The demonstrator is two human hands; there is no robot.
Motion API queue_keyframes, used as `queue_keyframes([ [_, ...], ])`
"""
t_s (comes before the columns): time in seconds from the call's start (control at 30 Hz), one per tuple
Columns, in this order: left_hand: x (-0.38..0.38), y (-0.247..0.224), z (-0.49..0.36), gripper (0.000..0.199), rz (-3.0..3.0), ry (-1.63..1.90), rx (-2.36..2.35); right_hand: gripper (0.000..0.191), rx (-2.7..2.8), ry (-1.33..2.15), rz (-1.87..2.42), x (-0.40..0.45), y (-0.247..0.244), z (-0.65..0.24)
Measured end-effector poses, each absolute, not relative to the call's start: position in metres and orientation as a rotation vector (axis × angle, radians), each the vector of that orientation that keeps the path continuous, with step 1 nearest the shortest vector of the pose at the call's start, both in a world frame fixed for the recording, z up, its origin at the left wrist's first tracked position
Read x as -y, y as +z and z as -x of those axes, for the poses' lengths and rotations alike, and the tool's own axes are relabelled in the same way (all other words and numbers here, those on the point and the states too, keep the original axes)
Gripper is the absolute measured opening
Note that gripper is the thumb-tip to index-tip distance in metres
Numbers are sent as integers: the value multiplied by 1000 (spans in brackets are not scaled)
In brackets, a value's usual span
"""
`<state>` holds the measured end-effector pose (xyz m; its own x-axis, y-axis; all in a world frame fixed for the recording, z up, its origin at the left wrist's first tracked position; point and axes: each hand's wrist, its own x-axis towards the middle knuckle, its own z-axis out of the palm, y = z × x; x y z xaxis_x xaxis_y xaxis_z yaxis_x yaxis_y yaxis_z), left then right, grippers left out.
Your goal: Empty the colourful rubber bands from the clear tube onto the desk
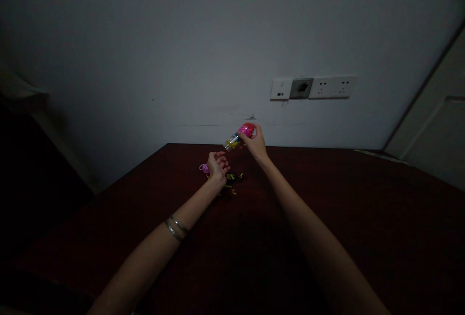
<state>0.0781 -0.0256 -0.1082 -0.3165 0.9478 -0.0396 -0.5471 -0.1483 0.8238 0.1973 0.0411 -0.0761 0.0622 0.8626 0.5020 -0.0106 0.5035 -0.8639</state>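
Note:
My right hand [257, 143] grips a small clear plastic jar [238, 136] with red, pink, blue and yellow contents. The jar is tilted, its clear end pointing down and left above my other palm. Below it, my left hand [218, 164] is palm up with the fingers loosely curled and apart, and nothing shows in it. Small black and yellow pieces, possibly hair ties [232, 178], lie on the table beside and partly behind my left wrist. A purple ring-shaped thing [204, 168] lies just left of that hand.
The dark red-brown table [327, 199] meets a pale wall [163, 63] at its back edge. Wall sockets [316, 88] are set above it to the right. A white door or panel [436, 126] stands at the far right. The light is dim.

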Motion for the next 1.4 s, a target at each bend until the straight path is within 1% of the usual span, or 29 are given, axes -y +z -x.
queue_keyframes([
  [0.17, 33, -123, -76, 31, -1001, 1733, -990, 70, 1366, 783, 840, -44, -82, -200],
  [0.27, 34, -128, -76, 40, -1122, 1754, -990, 68, 1372, 772, 837, -45, -87, -203],
  [0.37, 35, -129, -78, 49, -1193, 1707, -969, 66, 1386, 783, 847, -46, -91, -203],
  [0.53, 39, -133, -85, 49, -1261, 1510, -885, 64, 1392, 915, 770, -40, -93, -198],
  [0.73, 43, -138, -89, 58, -1183, 1402, -792, 66, 1457, 1103, 683, -28, -94, -191],
  [0.97, 44, -144, -86, 59, -1188, 1319, -809, 67, 1475, 1091, 745, -26, -90, -198],
  [1.07, 42, -146, -84, 59, -1197, 1336, -824, 71, 1432, 1068, 774, -28, -87, -206],
  [1.17, 38, -148, -81, 52, -1157, 1389, -877, 75, 1407, 1030, 791, -31, -84, -213],
  [1.27, 37, -148, -81, 41, -1114, 1416, -923, 76, 1397, 998, 791, -33, -82, -216],
  [1.4, 38, -148, -83, 38, -1048, 1492, -954, 73, 1420, 1012, 756, -31, -79, -214],
])
